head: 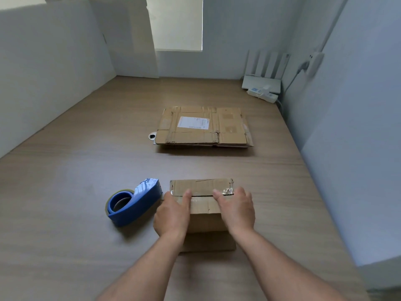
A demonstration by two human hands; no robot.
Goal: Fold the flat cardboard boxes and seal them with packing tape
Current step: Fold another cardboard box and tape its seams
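Observation:
A small folded cardboard box (202,202) stands on the table in front of me, its top flaps closed with a seam across and clear tape wrinkled at the right end. My left hand (173,211) grips the box's left side, thumb lying on the top. My right hand (235,207) grips the right side the same way, thumb on top. A blue tape dispenser (135,202) with a tape roll lies just left of the box. A stack of flat cardboard boxes (204,127) with a white label lies farther back in the middle.
The wooden table (86,170) is walled in on three sides. A white router (262,82) and a power strip (262,94) sit at the back right corner. A small round object (152,136) peeks from under the flat stack's left edge.

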